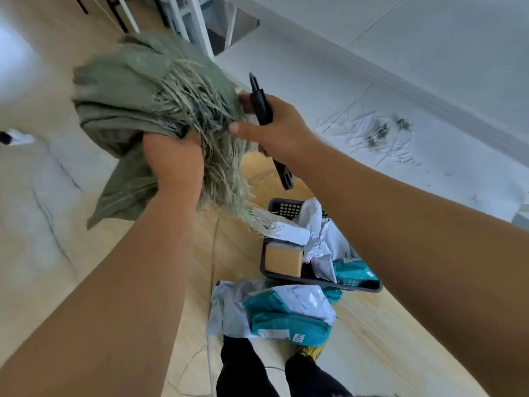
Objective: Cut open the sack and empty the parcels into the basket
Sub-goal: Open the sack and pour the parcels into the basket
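A green woven sack point(123, 101) with a frayed, stringy cut edge is bunched up in the air in front of me. My left hand point(171, 159) grips it from below. My right hand point(272, 130) holds a black cutter point(264, 110) and also pinches the sack's frayed edge with thumb and fingers. Below on the floor stands a dark basket point(286, 209) with a brown box point(283, 260) and white and teal mailer parcels in it. More teal and white parcels point(286, 313) lie on the floor just in front of the basket.
Loose sack fibres point(378, 133) litter the white floor at the right. White furniture legs point(194, 21) stand at the top. My black-clad legs point(249, 371) are at the bottom, close to the parcels on the floor. A thin cable point(213, 253) runs over the wooden floor.
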Demonstrator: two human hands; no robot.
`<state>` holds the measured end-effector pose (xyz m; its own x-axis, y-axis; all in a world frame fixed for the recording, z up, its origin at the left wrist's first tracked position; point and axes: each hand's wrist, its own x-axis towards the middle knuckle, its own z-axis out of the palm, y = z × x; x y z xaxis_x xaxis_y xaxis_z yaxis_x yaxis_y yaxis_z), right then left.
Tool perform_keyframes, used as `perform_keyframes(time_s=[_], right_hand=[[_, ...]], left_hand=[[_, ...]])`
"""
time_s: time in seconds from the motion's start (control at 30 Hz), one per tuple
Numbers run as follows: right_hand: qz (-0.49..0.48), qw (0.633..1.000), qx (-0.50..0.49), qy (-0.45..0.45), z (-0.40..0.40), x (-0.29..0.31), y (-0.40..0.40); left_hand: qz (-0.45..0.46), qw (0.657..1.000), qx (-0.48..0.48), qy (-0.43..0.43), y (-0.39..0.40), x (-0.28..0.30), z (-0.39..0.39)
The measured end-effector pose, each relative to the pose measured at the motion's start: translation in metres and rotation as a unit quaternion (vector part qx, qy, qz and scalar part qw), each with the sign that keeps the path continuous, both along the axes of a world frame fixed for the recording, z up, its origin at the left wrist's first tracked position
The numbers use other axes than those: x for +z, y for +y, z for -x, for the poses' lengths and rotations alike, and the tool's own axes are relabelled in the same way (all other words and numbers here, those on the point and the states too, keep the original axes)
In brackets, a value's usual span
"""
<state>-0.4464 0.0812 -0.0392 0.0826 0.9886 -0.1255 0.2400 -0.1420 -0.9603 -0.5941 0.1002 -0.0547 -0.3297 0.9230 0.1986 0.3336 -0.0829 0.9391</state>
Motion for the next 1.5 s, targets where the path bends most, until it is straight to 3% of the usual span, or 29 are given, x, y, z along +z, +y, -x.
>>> perform_keyframes(time_s=[0.27, 0.43, 0.6, 0.73, 0.83, 0.9, 0.97, 1.13, 1.23, 1.5], right_hand=[[0.040, 0.993, 0.065, 0.095, 0.106, -0.008, 0.045], [0.069, 0.992, 0.054, 0.090, 0.161, -0.022, 0.073], [0.145, 0.988, 0.011, 0.053, 0.185, -0.051, 0.087], [0.183, 0.981, -0.047, 0.038, 0.179, -0.078, 0.090], [0.214, 0.974, -0.067, 0.023, 0.167, -0.095, 0.084], [0.235, 0.969, -0.078, 0.014, 0.157, -0.106, 0.076], [0.253, 0.963, -0.097, 0.013, 0.144, -0.117, 0.066], [0.298, 0.940, -0.164, 0.022, 0.105, -0.141, 0.034], [0.307, 0.925, -0.213, 0.074, 0.077, -0.158, 0.011], [0.331, 0.896, -0.295, 0.038, -0.006, -0.240, -0.075]], left_hand=[[-0.063, 0.981, 0.081, 0.164, 0.048, 0.012, 0.104], [-0.023, 0.960, 0.071, 0.271, 0.071, 0.004, 0.162], [0.081, 0.938, 0.033, 0.336, 0.091, -0.031, 0.205], [0.141, 0.883, -0.037, 0.446, 0.105, -0.067, 0.223], [0.286, 0.806, -0.086, 0.511, 0.116, -0.097, 0.222], [0.403, 0.766, -0.103, 0.490, 0.118, -0.115, 0.218], [0.445, 0.752, -0.114, 0.473, 0.115, -0.132, 0.208], [0.377, 0.777, -0.206, 0.461, 0.087, -0.164, 0.159], [0.362, 0.783, -0.264, 0.430, 0.067, -0.183, 0.123], [0.342, 0.786, -0.394, 0.332, -0.001, -0.252, 0.011]])
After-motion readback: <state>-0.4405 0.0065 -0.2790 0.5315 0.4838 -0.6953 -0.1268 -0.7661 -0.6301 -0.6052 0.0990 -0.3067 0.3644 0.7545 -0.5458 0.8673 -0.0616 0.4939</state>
